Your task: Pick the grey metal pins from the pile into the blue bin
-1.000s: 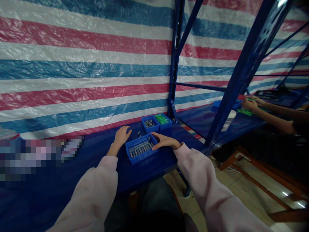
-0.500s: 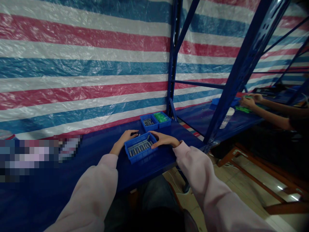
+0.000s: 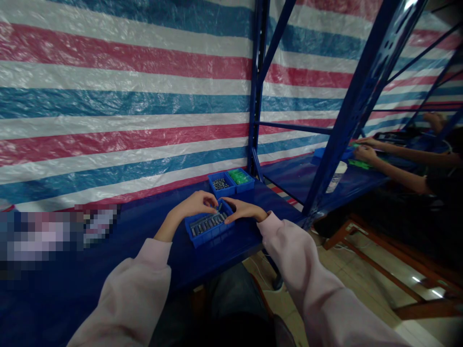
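A blue plastic bin (image 3: 210,236) stands on the blue table near its front edge. Inside it, small grey cylinders (image 3: 208,223) lie side by side in a row. My left hand (image 3: 197,203) reaches over the bin's far side, its thumb and fingertips pinched at a grey cylinder (image 3: 219,207) near the right end; the fingers partly hide it. My right hand (image 3: 244,210) grips the bin's right end, with the thumb at the near side and the fingers round the far corner.
Behind stand two small blue bins, one with small metal parts (image 3: 221,184), the other with green pieces (image 3: 239,177). A blue rack post (image 3: 325,159) rises at the right. Beyond it are a white bottle (image 3: 336,177) and another person's hands (image 3: 365,150) with green pieces.
My left hand has moved right, from the bin's far rim to over its inside, and its fingers have closed in a pinch. My right hand stays at the right end.
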Demonstrator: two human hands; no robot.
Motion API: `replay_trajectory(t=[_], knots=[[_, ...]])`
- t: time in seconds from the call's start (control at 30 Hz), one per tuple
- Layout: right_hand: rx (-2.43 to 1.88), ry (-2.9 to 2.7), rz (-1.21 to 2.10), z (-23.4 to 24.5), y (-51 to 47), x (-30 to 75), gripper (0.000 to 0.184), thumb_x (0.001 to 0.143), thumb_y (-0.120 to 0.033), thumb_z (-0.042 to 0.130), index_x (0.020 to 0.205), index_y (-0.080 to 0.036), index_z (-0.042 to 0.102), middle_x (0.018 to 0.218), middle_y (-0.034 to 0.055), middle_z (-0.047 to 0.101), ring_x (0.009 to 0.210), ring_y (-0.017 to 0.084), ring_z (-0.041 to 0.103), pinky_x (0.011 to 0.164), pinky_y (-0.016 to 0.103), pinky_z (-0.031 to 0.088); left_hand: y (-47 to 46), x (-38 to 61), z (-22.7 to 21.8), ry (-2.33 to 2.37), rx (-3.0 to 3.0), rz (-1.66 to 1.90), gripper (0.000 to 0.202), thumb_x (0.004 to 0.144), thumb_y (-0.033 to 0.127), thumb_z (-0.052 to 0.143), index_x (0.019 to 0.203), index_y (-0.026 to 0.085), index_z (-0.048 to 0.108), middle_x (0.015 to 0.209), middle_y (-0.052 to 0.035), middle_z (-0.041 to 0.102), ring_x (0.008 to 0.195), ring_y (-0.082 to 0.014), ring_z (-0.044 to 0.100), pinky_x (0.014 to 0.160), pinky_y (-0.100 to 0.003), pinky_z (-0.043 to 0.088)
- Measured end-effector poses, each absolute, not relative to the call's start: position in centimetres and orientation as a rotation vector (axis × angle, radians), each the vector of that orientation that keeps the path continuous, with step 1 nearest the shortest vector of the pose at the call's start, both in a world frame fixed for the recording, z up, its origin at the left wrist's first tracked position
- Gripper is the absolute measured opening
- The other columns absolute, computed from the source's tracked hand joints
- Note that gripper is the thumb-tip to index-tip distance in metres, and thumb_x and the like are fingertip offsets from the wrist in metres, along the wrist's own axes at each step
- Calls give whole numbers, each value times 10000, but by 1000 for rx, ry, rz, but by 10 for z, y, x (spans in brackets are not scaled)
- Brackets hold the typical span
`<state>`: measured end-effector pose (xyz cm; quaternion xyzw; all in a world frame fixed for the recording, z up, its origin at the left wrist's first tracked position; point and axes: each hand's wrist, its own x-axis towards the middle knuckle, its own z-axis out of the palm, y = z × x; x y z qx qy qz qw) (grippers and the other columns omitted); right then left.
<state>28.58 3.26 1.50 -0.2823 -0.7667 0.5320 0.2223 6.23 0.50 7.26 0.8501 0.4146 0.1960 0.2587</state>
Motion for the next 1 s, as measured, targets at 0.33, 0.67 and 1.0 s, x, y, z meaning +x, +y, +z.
replay_trajectory(t=[0.33,0.67,1.0], knots=[[-808,-2197,1410,10,37,286,1048,523,-358,823,1412,-222,284,1431,93,359,1309,252,342,1101,378,251,0,89,50,1259,2496,382,284,734,148,539,965,206,694,916,-59,703,798,-202,637,728,-275,463],[-792,-2214,1375,10,37,286,1045,522,-378,819,1408,-192,296,1421,102,374,1300,255,357,1096,374,264,0,89,47,1288,2585,388,283,782,131,502,978,223,684,943,-56,699,855,-207,639,749,-278,469],[-660,-2189,1362,19,30,284,937,522,-340,820,1352,-225,402,1317,70,500,1237,252,433,1070,394,301,1,96,42,1341,2609,539,191,818,128,495,916,169,653,877,-74,669,817,-198,620,747,-287,451]])
